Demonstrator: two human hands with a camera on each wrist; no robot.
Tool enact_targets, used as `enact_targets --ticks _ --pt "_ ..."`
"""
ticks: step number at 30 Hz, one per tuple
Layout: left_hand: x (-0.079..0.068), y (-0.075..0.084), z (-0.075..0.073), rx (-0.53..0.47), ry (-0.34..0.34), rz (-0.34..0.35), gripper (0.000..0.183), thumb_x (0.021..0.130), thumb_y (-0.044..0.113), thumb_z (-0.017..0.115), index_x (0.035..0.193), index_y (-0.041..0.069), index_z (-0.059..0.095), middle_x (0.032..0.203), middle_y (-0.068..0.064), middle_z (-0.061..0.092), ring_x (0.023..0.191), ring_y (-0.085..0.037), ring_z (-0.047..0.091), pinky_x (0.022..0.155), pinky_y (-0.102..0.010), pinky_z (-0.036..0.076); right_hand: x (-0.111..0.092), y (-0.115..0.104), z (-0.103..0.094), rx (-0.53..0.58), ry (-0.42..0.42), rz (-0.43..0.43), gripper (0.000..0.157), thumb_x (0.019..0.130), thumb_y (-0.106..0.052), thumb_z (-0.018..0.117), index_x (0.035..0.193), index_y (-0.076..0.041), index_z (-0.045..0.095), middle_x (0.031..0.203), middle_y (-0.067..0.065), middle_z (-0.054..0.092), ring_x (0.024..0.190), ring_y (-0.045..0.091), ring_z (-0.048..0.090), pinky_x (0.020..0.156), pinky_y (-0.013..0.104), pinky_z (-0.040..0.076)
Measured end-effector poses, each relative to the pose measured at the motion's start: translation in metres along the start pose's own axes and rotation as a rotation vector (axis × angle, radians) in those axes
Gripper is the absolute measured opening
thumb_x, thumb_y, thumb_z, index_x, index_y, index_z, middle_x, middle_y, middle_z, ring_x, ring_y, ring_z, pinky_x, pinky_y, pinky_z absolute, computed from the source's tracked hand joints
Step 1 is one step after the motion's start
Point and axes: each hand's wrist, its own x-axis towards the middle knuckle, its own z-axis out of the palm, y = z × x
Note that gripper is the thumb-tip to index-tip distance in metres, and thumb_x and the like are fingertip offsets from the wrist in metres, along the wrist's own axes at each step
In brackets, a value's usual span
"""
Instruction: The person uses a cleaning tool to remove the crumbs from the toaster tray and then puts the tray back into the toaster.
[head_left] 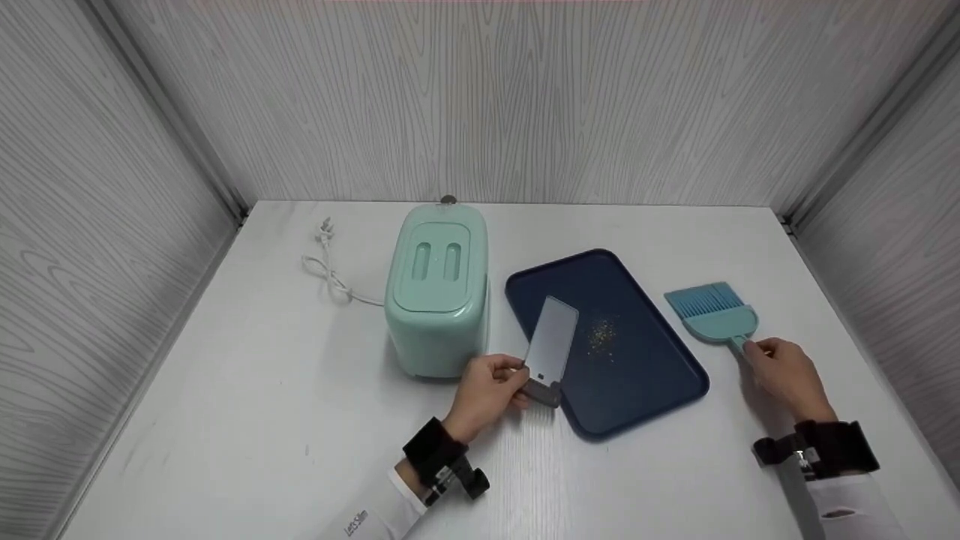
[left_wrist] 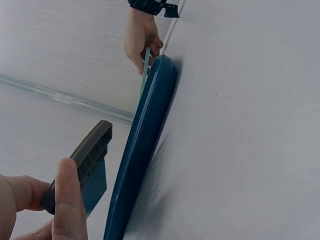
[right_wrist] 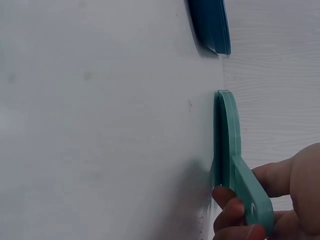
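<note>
My left hand (head_left: 487,391) pinches a crumb tray (head_left: 551,341), a flat pale metal plate with a dark grey end piece, held tilted over the left edge of a navy serving tray (head_left: 645,390). In the left wrist view, thumb and fingers grip that dark end piece (left_wrist: 82,160). A small patch of brown crumbs (head_left: 601,337) lies on the navy tray. To the tray's right, my right hand (head_left: 787,375) holds a teal hand brush (head_left: 720,321) by its handle. Its bristles point toward the tray; the right wrist view shows fingers around the handle (right_wrist: 252,192).
A mint-green toaster (head_left: 439,292) with a lid stands just left of the navy tray, close to my left hand. Its white cord (head_left: 330,274) with plug lies behind it to the left. Wood-grain panels (head_left: 480,105) wall the white table at the back and sides.
</note>
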Motion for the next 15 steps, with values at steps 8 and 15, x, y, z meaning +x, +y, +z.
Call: enact_targets --ticks 8,15 --pt "0.0 -0.0008 0.0001 -0.005 -0.004 0.003 0.025 0.099 0.001 0.064 0.12 -0.014 0.065 0.091 -0.016 0.071 0.06 -0.01 0.067 0.063 -0.03 0.065 -0.0029 0.0016 0.0 -0.034 0.002 0.005 0.066 0.107 -0.045 0.043 0.135 0.015 0.052 0.115 0.029 0.063 0.089 0.029 0.063 0.066 0.029 0.052" --pt "-0.0008 -0.0012 0.0006 -0.014 -0.01 0.008 0.026 0.099 0.001 0.063 0.12 -0.014 0.064 0.091 -0.014 0.07 0.06 -0.01 0.067 0.063 -0.029 0.065 -0.0062 0.0031 -0.0002 -0.063 0.003 0.002 0.064 0.107 -0.044 0.047 0.133 0.014 0.051 0.105 0.024 0.066 0.081 0.025 0.064 0.063 0.03 0.05"
